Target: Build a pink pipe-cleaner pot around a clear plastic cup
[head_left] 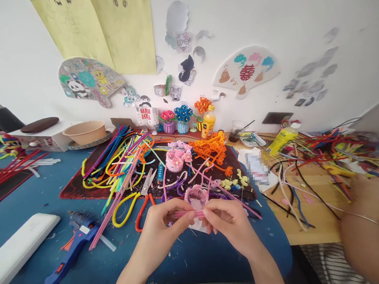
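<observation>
Pink pipe cleaners [198,213] stretch sideways between my two hands, above the near edge of the blue table. My left hand [171,222] pinches them between thumb and fingers. From the other side my right hand [225,220] grips them too, its thumb close to the left one. Just behind my fingers stands a small pink ring-shaped piece [196,196], partly hidden. Farther back is a finished-looking pink pipe-cleaner pot [174,161] with flowers. Scissors [145,187] with yellow and red handles lie left of my hands.
A blue glue gun [76,243] and a long white box [21,251] lie at left. Bundles of coloured pipe cleaners [122,156] cover the dark mat, with orange ones [209,149] behind. At right, another person's arm [364,225] reaches over a wooden table among loose stems.
</observation>
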A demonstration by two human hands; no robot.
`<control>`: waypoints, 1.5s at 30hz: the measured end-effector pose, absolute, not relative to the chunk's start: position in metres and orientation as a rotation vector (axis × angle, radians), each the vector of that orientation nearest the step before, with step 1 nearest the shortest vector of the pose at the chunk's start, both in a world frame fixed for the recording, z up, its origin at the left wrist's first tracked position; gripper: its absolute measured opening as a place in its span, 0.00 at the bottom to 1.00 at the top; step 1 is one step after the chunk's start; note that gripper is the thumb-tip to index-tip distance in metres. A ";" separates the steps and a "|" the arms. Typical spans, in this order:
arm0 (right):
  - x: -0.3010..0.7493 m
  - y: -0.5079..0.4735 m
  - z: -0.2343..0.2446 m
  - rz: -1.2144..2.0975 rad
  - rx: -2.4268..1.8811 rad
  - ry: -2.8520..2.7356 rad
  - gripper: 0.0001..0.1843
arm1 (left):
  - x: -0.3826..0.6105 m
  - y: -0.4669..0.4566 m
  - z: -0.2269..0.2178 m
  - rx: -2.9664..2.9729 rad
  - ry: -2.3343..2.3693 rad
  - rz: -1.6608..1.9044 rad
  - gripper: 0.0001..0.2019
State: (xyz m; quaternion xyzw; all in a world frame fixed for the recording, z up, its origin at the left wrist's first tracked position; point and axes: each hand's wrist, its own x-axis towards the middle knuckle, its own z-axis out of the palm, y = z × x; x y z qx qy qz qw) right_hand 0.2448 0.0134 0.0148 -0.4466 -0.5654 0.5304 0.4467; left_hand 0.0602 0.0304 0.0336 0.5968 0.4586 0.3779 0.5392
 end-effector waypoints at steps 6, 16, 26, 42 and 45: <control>0.247 0.015 0.010 1.284 -1.117 -1.541 0.14 | 0.062 0.029 0.031 1.581 1.133 0.828 0.10; 0.241 0.014 0.009 1.248 -1.038 -1.488 0.14 | 0.067 0.021 0.033 1.577 1.139 0.985 0.10; 0.235 0.011 0.013 1.243 -1.007 -1.402 0.13 | 0.072 0.020 0.031 1.561 1.175 1.049 0.10; 0.250 0.009 0.002 0.532 -0.978 -1.836 0.04 | 0.066 0.024 0.029 1.199 1.138 0.934 0.11; 0.248 0.010 0.000 0.354 -0.991 -1.908 0.03 | 0.064 0.025 0.028 1.173 1.120 0.908 0.12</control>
